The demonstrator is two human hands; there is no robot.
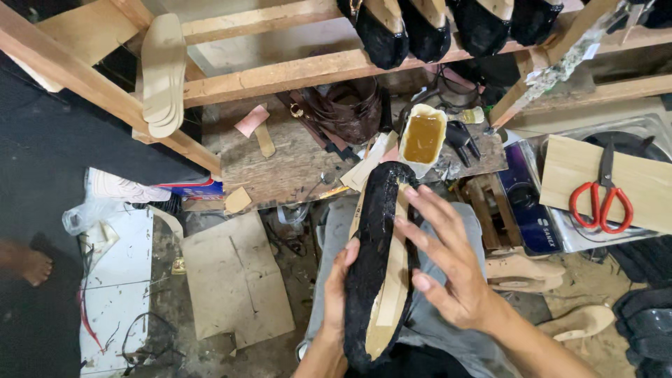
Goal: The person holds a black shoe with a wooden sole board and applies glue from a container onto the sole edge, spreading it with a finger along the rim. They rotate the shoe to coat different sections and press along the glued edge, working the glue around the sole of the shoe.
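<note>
pressing the black lace shoe upper (374, 252) onto its tan insole over the lap, the left hand (337, 290) grips its side while the right hand (448, 262) lies open-fingered, likely smoothing before glue pot (423, 138) work.

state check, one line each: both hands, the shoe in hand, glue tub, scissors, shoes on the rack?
left hand: gripping the shoe's side, fingers wrapped under it
right hand: open, fingers spread flat on the sole
black lace shoe: held sole-up over the lap, tan insole exposed
glue tub: open, amber glue inside
red scissors: closed, lying on a board
black shoes on rack: resting on the wooden rail
</note>
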